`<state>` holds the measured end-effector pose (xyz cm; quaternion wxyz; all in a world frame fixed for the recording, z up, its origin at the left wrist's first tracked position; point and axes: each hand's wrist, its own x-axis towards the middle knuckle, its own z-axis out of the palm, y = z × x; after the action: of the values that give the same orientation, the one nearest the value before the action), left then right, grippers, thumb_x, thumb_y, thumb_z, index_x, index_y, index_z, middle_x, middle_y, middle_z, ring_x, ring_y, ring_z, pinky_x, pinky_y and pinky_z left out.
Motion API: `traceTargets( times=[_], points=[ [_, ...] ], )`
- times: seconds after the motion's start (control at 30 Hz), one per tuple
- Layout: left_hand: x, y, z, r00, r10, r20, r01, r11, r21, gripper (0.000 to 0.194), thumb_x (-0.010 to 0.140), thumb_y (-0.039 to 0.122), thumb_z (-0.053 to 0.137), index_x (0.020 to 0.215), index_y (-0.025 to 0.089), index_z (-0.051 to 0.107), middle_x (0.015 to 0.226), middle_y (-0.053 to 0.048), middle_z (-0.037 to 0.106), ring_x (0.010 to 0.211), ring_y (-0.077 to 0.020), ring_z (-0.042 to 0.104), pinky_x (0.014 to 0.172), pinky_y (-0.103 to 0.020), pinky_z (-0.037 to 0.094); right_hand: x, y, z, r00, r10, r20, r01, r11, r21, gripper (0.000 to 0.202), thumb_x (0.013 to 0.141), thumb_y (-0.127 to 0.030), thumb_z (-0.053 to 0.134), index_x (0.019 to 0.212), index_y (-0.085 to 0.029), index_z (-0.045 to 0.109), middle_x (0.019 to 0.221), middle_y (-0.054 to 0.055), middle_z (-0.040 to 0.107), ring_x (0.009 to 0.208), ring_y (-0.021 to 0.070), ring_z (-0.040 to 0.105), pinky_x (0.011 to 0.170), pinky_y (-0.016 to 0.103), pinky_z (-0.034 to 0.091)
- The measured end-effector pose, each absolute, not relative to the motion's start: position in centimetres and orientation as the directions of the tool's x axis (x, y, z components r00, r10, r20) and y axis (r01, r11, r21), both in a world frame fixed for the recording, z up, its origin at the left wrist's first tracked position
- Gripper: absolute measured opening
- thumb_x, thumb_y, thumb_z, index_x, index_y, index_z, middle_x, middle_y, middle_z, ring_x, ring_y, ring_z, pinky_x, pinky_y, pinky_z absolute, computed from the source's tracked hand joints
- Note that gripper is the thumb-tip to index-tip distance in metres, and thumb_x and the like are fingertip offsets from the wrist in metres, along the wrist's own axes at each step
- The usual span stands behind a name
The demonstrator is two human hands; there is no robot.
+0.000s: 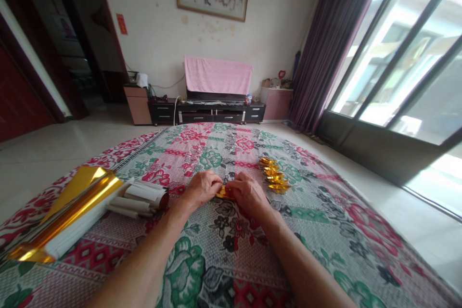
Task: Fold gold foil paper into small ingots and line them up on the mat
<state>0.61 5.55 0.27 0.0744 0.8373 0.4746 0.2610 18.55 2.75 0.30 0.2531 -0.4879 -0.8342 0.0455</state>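
Note:
A small piece of gold foil paper (226, 193) lies low over the patterned tablecloth, between my two hands. My left hand (203, 186) pinches its left end with fingers closed. At the right end, the closed fingers of my right hand (249, 192) grip the same piece. To the right of my hands, several folded gold pieces (275, 175) stand in a short row on the cloth.
On the left of the tablecloth (202, 260) lie gold foil sheets (81, 202) and a bundle of white paper rolls (139, 197). Beyond the table's far edge stands a low black cabinet (212, 113) with a pink cloth (218, 74) above it.

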Motion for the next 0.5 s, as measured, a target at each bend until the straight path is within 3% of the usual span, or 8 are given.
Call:
traceTargets(
  times=[0.5],
  points=[
    [0.61,5.44,0.53,0.357,0.869,0.342,0.765,-0.483,0.426,0.019,0.075,0.022,0.053,0.076,0.021,0.072,0.073,-0.001,0.065,0.068,-0.012,0.058,0.064,-0.021,0.042,18.76,2.53,0.23,-0.432,0.83,0.352,0.805,0.531,-0.265,0.026,0.086,-0.017,0.045,0.09,-0.028,0.068,0.082,0.002,0.048,0.076,0.012,0.044,0.068,0.022,0.03]
  ],
)
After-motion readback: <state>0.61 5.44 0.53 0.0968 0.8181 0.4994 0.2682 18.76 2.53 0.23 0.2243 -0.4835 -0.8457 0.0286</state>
